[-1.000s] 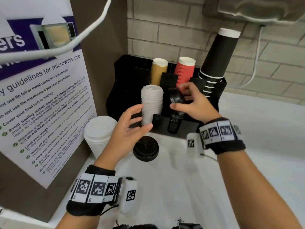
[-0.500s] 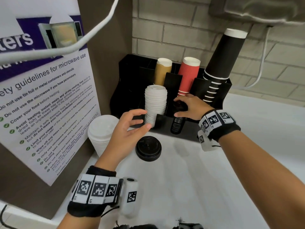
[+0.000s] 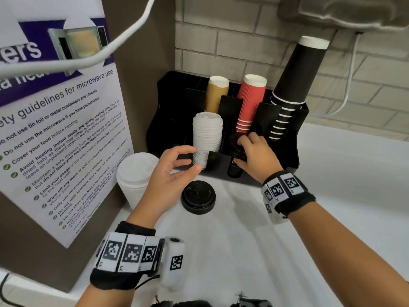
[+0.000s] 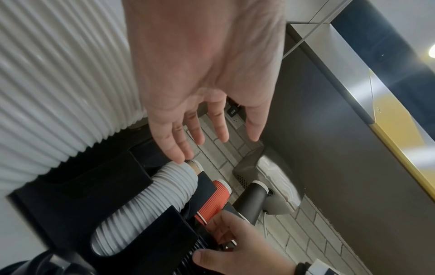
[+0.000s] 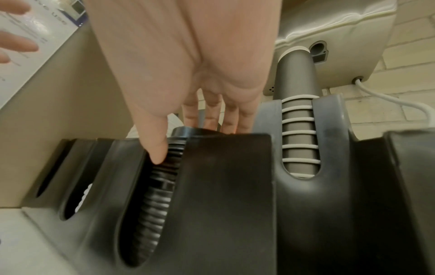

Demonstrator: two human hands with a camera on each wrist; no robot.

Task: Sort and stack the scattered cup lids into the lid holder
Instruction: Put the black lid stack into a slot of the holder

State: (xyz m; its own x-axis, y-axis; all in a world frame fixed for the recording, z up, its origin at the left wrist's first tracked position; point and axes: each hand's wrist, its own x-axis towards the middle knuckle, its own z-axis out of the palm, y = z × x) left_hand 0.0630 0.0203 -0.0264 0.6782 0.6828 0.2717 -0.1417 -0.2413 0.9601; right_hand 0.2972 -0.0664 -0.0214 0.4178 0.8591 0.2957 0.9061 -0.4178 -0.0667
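Observation:
A black lid holder stands at the back of the white counter. In its front slots sit a stack of white lids and a shorter stack of black lids. My right hand grips the top black lid of that stack, fingers over the top and thumb on its side. My left hand hovers open and holds nothing, in front of the white stack. One loose black lid lies on the counter below it. A pile of larger white lids stands at the left.
Tan, red and black cup stacks fill the holder's rear slots. A poster board walls off the left side. A brick wall with a grey appliance is behind. White counter stretches to the right.
My right hand carried a black lid down from above the holder onto the black stack and sank lower with it. The left hand stayed hovering in nearly the same place.

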